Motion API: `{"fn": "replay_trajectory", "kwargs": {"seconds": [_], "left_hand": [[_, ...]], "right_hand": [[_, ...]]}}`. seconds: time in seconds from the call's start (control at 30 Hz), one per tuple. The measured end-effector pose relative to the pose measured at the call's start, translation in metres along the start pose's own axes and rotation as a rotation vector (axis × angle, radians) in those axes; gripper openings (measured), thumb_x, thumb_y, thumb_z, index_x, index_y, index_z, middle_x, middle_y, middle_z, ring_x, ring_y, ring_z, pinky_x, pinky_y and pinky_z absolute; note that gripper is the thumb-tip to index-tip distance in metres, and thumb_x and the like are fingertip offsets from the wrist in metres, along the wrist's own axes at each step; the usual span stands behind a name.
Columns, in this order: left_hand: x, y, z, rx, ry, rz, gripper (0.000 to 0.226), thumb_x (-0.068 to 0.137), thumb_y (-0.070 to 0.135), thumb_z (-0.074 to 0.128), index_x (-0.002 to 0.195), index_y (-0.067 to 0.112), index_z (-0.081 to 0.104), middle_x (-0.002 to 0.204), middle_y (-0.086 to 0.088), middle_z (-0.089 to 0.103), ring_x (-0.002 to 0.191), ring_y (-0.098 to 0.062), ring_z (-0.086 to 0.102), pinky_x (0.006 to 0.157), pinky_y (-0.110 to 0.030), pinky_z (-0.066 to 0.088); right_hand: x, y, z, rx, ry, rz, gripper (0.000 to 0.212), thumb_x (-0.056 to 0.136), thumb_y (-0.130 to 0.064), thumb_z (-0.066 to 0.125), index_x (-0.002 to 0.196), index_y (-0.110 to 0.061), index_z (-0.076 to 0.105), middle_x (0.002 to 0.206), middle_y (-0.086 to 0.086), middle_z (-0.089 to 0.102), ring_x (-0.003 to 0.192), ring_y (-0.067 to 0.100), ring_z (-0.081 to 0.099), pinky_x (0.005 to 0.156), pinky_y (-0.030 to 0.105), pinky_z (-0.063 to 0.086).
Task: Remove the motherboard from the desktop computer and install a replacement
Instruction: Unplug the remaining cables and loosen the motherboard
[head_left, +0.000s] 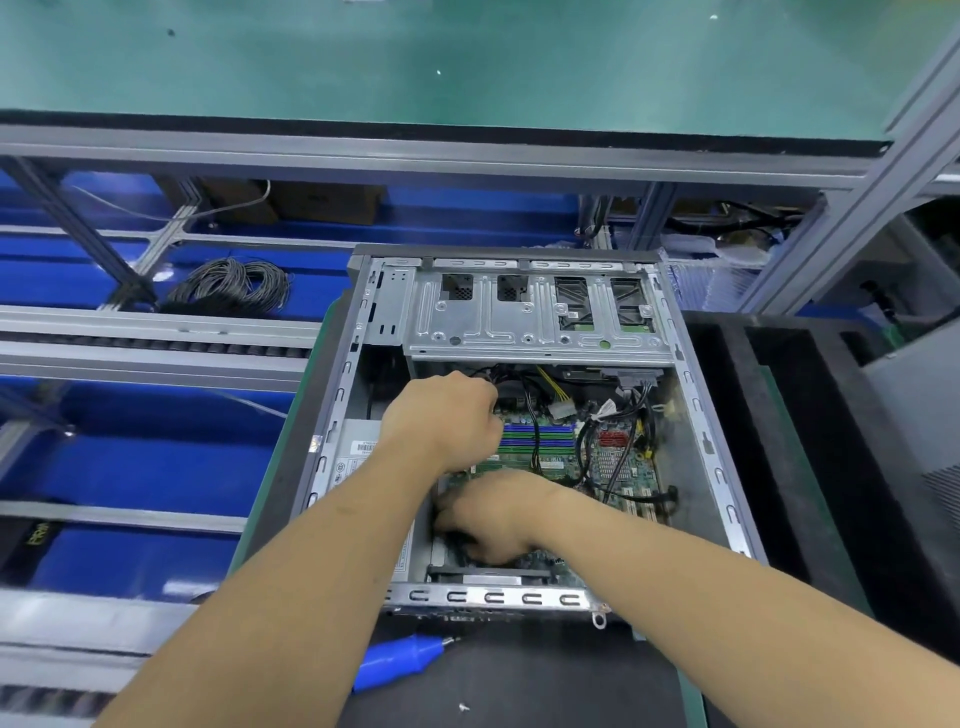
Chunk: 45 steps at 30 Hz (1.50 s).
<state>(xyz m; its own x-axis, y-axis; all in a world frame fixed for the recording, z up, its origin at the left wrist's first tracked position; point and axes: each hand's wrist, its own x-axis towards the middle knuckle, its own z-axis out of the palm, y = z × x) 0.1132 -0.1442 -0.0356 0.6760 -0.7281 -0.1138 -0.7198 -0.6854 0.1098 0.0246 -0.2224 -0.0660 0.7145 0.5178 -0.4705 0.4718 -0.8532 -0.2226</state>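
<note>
**Both hands inside the case, cables not yet cleared**

The desktop computer case (524, 415) lies open on its side on the bench (519, 675), and the motherboard (613, 462) sits in the floor of it, below the silver drive cage (530, 312). Black cables (587, 447) and a yellow-and-black power bundle (553, 384) cross the board.

The left hand (447, 415) is curled in a closed grip near the board's far corner, beside the blue and green memory slots (540, 436); it seems to pinch a black lead, but the fingers hide what they hold, so I cannot tell for certain. The right hand (493, 519) reaches low at the near left of the board with fingers bent around something dark; whether that is a connector or a cable is not clear.

Judging by the wiring, this looks like the unplugging stage, early in the removal. The risks:

- Pulling a lead by its wire and not its plug could tear it from the connector.
- A tug at an angle could bend header pins.
- Lifting the board with any cable attached could flex or crack it.
- The case's stamped metal edges (343, 395) sit close to both forearms.

A blue screwdriver (400, 660) lies on the bench just in front of the case.
</note>
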Motion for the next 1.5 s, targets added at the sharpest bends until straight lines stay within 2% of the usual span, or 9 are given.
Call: {"fn": "replay_trajectory", "kwargs": {"seconds": [0.23,0.43,0.63,0.67,0.77,0.93,1.17,1.27,1.5], "left_hand": [[0.001,0.0,0.002,0.01,0.012,-0.01,0.017,0.087,0.03,0.045,0.076,0.02,0.053,0.069,0.002,0.051,0.064,-0.027,0.053,0.058,-0.031,0.039],[0.002,-0.001,0.005,0.009,0.013,-0.023,0.019,0.086,0.03,0.045,0.071,0.019,0.048,0.067,0.002,0.049,0.056,-0.022,0.047,0.056,-0.031,0.037],[0.003,0.0,0.003,-0.005,0.015,-0.032,0.017,0.085,0.031,0.044,0.071,0.021,0.047,0.067,0.004,0.046,0.062,-0.026,0.049,0.058,-0.032,0.037],[0.002,0.0,0.003,-0.006,0.012,-0.029,0.018,0.085,0.031,0.044,0.071,0.02,0.046,0.067,0.003,0.048,0.06,-0.025,0.049,0.057,-0.031,0.037],[0.002,0.0,0.001,-0.004,-0.007,-0.016,0.022,0.088,0.031,0.043,0.069,0.021,0.044,0.067,0.002,0.053,0.057,-0.021,0.049,0.057,-0.031,0.04],[0.002,0.002,-0.002,-0.001,-0.024,-0.022,0.021,0.09,0.031,0.043,0.07,0.022,0.045,0.067,0.002,0.054,0.057,-0.02,0.05,0.058,-0.031,0.042],[0.002,0.001,-0.001,0.016,-0.024,-0.024,0.022,0.089,0.03,0.043,0.068,0.021,0.042,0.067,0.001,0.054,0.055,-0.018,0.048,0.056,-0.03,0.039],[0.002,0.002,-0.002,0.011,-0.028,-0.027,0.02,0.088,0.028,0.043,0.07,0.02,0.046,0.067,0.0,0.054,0.057,-0.02,0.05,0.056,-0.03,0.039],[0.001,0.002,-0.003,0.013,-0.029,-0.02,0.021,0.089,0.028,0.043,0.069,0.021,0.044,0.068,0.0,0.053,0.056,-0.018,0.048,0.056,-0.03,0.038]], "right_hand": [[0.0,-0.006,-0.01,-0.093,-0.224,-0.012,0.048,0.092,-0.01,0.058,0.137,-0.026,0.055,0.149,0.004,0.033,0.102,0.034,0.06,0.075,0.041,0.056],[0.0,-0.003,-0.005,-0.087,-0.124,0.007,0.04,0.1,-0.013,0.048,0.14,-0.013,0.051,0.141,0.011,0.051,0.107,0.038,0.058,0.072,0.039,0.045],[-0.03,0.02,-0.01,0.386,0.216,0.195,0.024,0.088,-0.015,0.062,0.109,-0.023,0.072,0.113,-0.001,0.069,0.098,0.022,0.062,0.081,0.031,0.051],[-0.038,0.028,-0.009,0.402,0.219,0.283,0.009,0.087,-0.017,0.062,0.09,-0.02,0.07,0.098,0.002,0.069,0.086,0.023,0.062,0.072,0.03,0.051],[-0.061,0.042,0.007,0.355,-0.053,0.492,0.033,0.09,-0.029,0.063,0.062,-0.016,0.051,0.062,0.0,0.055,0.053,0.014,0.052,0.049,0.023,0.038],[-0.069,0.033,0.023,0.656,-0.419,0.617,0.038,0.096,-0.035,0.056,0.074,-0.005,0.059,0.062,0.007,0.062,0.041,0.016,0.051,0.041,0.025,0.046],[-0.069,0.027,0.019,0.479,-0.461,0.585,0.03,0.097,-0.028,0.051,0.072,-0.013,0.046,0.076,-0.001,0.051,0.059,0.012,0.051,0.044,0.024,0.045],[-0.065,0.022,0.018,0.593,-0.465,0.623,0.038,0.098,-0.045,0.046,0.084,-0.011,0.056,0.091,0.007,0.062,0.077,0.022,0.062,0.078,0.035,0.057],[-0.049,0.013,0.019,0.5,-0.534,0.656,0.044,0.102,-0.03,0.05,0.127,0.006,0.056,0.087,0.005,0.054,0.069,0.021,0.053,0.065,0.03,0.049]]}}
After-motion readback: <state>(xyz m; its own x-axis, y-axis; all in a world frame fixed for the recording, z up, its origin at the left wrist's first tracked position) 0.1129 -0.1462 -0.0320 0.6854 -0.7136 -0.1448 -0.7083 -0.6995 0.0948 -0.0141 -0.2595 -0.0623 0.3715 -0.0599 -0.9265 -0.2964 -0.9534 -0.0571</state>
